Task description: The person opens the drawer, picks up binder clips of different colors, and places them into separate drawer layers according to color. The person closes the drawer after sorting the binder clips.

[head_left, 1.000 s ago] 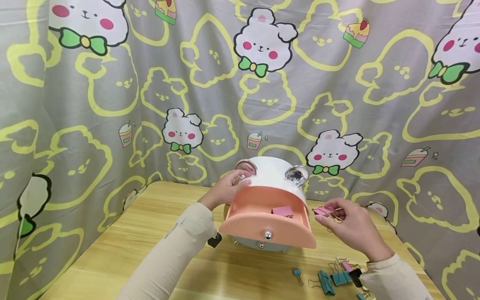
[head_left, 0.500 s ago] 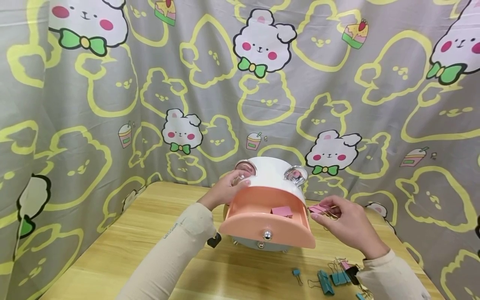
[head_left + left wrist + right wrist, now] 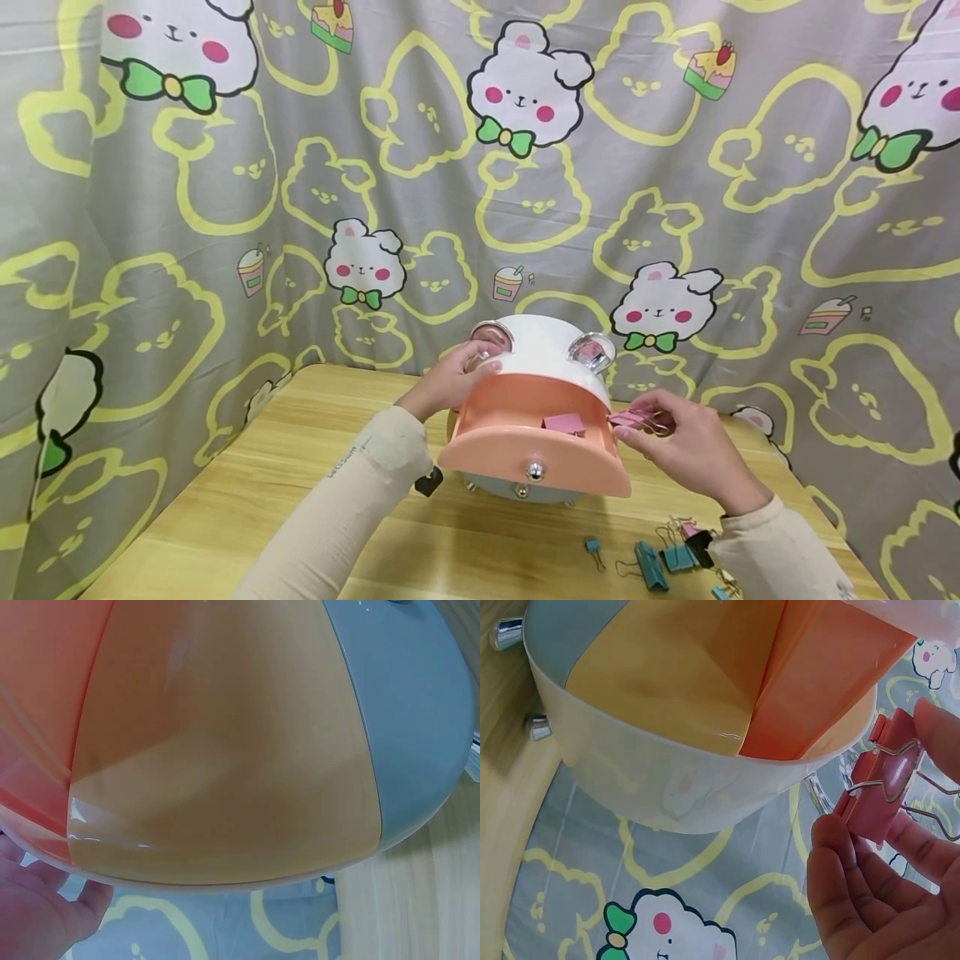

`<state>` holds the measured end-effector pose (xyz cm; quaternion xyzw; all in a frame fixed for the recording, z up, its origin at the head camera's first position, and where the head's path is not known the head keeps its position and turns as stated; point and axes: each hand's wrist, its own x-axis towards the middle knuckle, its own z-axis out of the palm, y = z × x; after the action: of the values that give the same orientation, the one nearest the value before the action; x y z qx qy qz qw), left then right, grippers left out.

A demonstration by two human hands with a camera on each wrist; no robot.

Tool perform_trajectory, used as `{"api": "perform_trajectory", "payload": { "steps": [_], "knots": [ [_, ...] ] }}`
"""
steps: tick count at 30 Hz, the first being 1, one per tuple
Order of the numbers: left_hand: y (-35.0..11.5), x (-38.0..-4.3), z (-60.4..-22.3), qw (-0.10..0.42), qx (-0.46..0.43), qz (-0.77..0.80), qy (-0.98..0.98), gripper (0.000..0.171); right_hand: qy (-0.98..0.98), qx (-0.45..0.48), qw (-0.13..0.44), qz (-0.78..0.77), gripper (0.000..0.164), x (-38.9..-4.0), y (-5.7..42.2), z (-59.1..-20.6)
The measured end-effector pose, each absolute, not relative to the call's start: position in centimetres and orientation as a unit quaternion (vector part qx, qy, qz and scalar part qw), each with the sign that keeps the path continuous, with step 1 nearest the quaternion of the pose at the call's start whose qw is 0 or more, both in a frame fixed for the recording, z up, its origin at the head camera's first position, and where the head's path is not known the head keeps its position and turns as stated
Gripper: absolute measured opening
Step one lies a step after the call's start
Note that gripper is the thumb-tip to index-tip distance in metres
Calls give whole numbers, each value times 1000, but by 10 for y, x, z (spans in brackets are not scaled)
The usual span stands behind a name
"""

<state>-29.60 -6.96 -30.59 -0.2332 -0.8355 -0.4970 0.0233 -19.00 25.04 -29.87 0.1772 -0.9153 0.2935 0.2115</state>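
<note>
A white-topped drawer box [image 3: 546, 343] with round mirror-like ears stands on the table, its orange upper drawer [image 3: 480, 454] pulled out. My left hand [image 3: 450, 382] holds the box's upper left side by the left ear; in the left wrist view its fingers [image 3: 94, 900] lie at the rim. A pink binder clip [image 3: 562, 424] lies inside the drawer. My right hand [image 3: 697, 446] pinches pink binder clips [image 3: 881, 780], seemingly two together with wire handles, just outside the drawer's right wall. Whether they touch the wall, I cannot tell.
Teal binder clips [image 3: 651, 567], a black clip [image 3: 699, 548] and a pink one [image 3: 687, 528] lie at the front right, partly under the right sleeve. Nearby is a small teal clip [image 3: 593, 546]. Another black object [image 3: 429, 482] sits left of the box. A patterned curtain [image 3: 420, 192] hangs behind.
My right hand has moved left with the pink binder clips, from beside the box up to the drawer's right side. The left hand and the box stay where they were.
</note>
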Motion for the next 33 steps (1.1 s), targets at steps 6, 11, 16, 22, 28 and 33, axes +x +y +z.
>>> {"api": "perform_trajectory", "payload": {
  "steps": [6, 11, 16, 22, 28, 33],
  "knots": [
    [-69, -296, -306, 24, -233, -500, -834, 34, -910, 195, 206, 302, 32, -191, 249, -302],
    [-69, -296, -306, 22, -235, -502, -832, 34, -907, 210, 200, 306, 33, -192, 246, -304],
    [-69, -296, -307, 17, -234, -503, -832, 34, -902, 223, 206, 307, 32, -194, 243, -305],
    [-69, -293, -306, 20, -233, -498, -835, 35, -899, 232, 216, 302, 29, -196, 240, -304],
    [-69, -293, -306, 22, -234, -495, -837, 35, -902, 227, 216, 297, 30, -196, 237, -301],
    [-69, -295, -306, 25, -236, -496, -835, 36, -901, 231, 227, 289, 30, -198, 234, -299]
  ]
}}
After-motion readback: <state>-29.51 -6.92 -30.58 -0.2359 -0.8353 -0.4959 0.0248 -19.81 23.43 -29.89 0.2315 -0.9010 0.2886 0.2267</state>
